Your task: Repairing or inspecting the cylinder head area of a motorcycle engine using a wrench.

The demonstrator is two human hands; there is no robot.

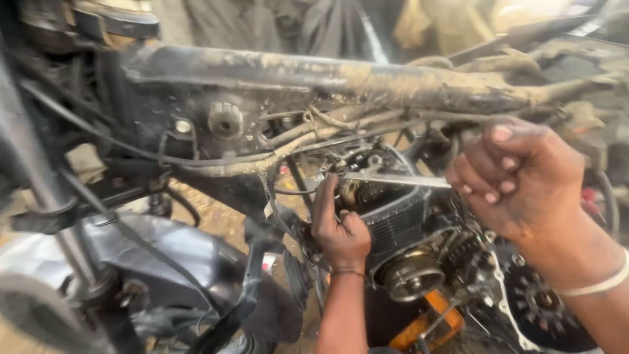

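A stripped, mud-caked motorcycle frame spans the view, with its engine exposed below. My right hand is closed around the handle end of a long flat metal tool that reaches left to the top of the engine head. My left hand grips the left side of the engine head, one finger raised against the tool's tip. A thin band circles my left wrist and a pale bangle sits on my right wrist.
Muddy cables run under the frame tube. A round rotor and open clutch gears show low on the engine. A dark mudguard and fork lie at left. An orange object sits beneath, on the dirt ground.
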